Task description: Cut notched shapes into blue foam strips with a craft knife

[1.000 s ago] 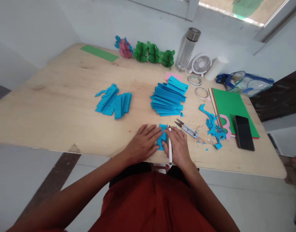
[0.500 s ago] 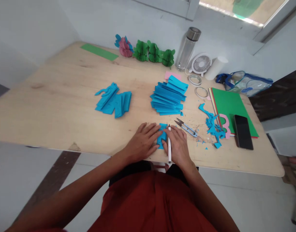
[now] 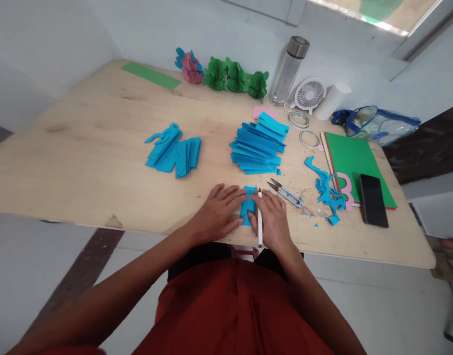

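Paper under left hand, fingers spread, right hand, fingers holding pen; pouch label unreadable

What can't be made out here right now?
All head view:
- Small blue paper's side edges: under left hand and right hand.
- Right hand's grip on pen: fingers overlap, too small.
- Pouch's contents: blurred behind plastic.
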